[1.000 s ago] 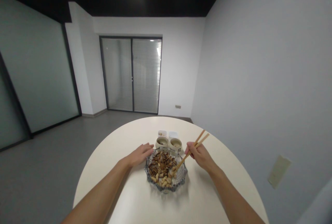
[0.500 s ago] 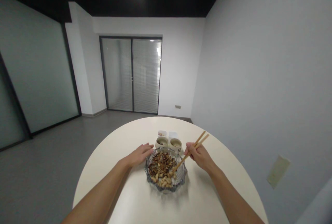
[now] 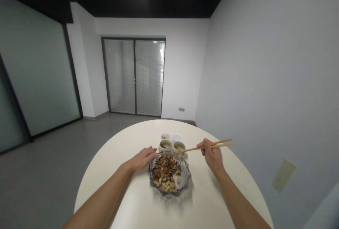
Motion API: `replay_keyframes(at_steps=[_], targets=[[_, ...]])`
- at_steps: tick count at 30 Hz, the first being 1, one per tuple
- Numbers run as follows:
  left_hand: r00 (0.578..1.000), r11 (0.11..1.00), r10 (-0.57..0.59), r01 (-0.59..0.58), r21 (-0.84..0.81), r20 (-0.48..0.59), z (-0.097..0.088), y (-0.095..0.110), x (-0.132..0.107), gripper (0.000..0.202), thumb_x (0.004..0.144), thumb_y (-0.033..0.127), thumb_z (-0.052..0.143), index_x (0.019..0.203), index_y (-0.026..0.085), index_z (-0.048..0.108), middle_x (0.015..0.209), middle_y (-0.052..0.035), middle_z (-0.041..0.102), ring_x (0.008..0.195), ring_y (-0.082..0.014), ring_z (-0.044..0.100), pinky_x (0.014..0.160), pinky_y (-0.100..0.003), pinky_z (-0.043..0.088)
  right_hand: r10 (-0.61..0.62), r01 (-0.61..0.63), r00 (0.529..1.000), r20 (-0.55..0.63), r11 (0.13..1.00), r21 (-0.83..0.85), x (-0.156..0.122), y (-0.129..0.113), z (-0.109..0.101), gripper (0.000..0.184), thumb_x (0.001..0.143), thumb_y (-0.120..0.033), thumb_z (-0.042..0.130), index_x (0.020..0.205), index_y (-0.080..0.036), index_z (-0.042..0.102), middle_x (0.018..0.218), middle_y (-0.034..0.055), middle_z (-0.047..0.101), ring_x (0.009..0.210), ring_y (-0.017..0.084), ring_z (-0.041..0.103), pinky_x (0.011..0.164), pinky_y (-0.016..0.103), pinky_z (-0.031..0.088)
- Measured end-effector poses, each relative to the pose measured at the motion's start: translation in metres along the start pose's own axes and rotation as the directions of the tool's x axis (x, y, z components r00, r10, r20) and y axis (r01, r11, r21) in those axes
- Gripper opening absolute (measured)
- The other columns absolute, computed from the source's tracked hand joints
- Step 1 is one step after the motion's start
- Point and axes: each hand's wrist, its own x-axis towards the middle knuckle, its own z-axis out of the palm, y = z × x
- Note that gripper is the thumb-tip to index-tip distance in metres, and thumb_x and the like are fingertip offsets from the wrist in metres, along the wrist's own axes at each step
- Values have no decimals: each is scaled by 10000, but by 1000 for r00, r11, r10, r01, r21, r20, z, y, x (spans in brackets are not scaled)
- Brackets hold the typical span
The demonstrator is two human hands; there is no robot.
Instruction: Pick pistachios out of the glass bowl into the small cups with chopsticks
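Note:
My right hand (image 3: 212, 154) grips a pair of wooden chopsticks (image 3: 193, 148). They lie nearly level, with their tips over the far rim of a scalloped glass bowl (image 3: 185, 177), close to the right small beige cup (image 3: 179, 145). Whether the tips pinch anything is too small to tell. Inside the bowl are dark striped seeds or nuts (image 3: 164, 165) and, at the near side, pale peanuts (image 3: 166, 186). My left hand (image 3: 143, 158) rests with fingers stretched out at the bowl's left rim, holding nothing.
Beside the right cup stands another small beige cup (image 3: 165, 145). Behind them are a small white dish (image 3: 165, 136) with bits in it and a second white dish (image 3: 176, 138). All stand on a round cream table (image 3: 127, 190). A white wall (image 3: 265, 80) rises on the right.
My right hand has turned and shifted right, swinging the chopsticks from a steep slant inside the bowl to nearly level at its far rim. My left hand has stayed put.

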Motion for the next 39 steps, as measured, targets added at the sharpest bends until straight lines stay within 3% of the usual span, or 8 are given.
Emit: replay_keyframes(at_steps=[4, 11, 16, 21, 28, 30, 34, 39], targets=[[1000, 1000, -9, 9, -14, -9, -1, 2, -1, 707, 989, 785, 409, 1350, 267, 725, 1624, -82, 536, 1588, -380, 331, 1332, -569, 140, -8, 4, 995, -97, 999, -43, 1, 5, -1, 823, 873, -926, 463, 667, -179, 740, 464, 9, 497, 450, 152, 460, 430, 271, 352], [1000, 1000, -5, 5, -13, -1, -1, 2, -2, 716, 981, 801, 399, 1277, 262, 765, 1618, -78, 543, 1585, -398, 331, 1327, -578, 156, 6, -12, 999, -51, 995, -103, 4, 10, 0, 823, 876, -918, 471, 684, -175, 766, 499, 13, 519, 504, 174, 509, 492, 289, 393], [1000, 1000, -4, 4, 3, -2, 0, -1, 0, 737, 987, 802, 380, 1327, 256, 740, 1630, -92, 526, 1586, -395, 331, 1325, -580, 163, 16, -19, 996, -87, 999, -35, 4, 11, -1, 811, 885, -909, 474, 695, -173, 756, 499, 12, 515, 496, 165, 489, 471, 280, 378], [1000, 1000, 5, -5, 17, 8, 0, -3, 1, 734, 995, 801, 364, 1328, 265, 739, 1633, -92, 522, 1589, -385, 328, 1327, -570, 155, 2, -15, 980, 198, 998, 63, -5, 5, 10, 794, 890, -904, 469, 629, -194, 712, 454, -4, 466, 439, 141, 422, 418, 261, 338], [1000, 1000, 1, -1, -5, -22, 0, -2, 1, 734, 985, 791, 411, 1383, 254, 712, 1603, -94, 560, 1577, -373, 356, 1327, -531, 188, -66, -10, 848, 525, 990, 141, -26, -7, 35, 703, 949, -804, 528, 718, -186, 770, 560, 10, 534, 522, 140, 468, 480, 250, 373], [1000, 1000, 8, -8, -9, -20, 0, -2, 1, 723, 986, 789, 412, 1366, 259, 722, 1601, -88, 564, 1577, -373, 355, 1327, -529, 191, -53, -4, 850, 524, 994, 106, -26, -7, 35, 688, 960, -783, 531, 727, -184, 775, 558, 8, 533, 527, 142, 470, 490, 252, 371], [1000, 1000, 7, -7, -2, -9, 0, -2, 1, 706, 998, 779, 393, 1349, 266, 727, 1615, -88, 548, 1579, -380, 347, 1323, -554, 186, -13, -13, 902, 431, 998, 57, -20, -3, 28, 672, 956, -766, 538, 718, -182, 771, 548, 8, 539, 516, 143, 463, 485, 253, 365], [1000, 1000, 8, -8, 0, -8, 0, 1, 0, 679, 1004, 764, 397, 1343, 277, 727, 1595, -72, 575, 1576, -384, 349, 1325, -555, 175, -4, -20, 896, 444, 999, 48, -18, -1, 27, 661, 956, -752, 547, 693, -187, 766, 536, 8, 532, 514, 146, 462, 486, 255, 362]])
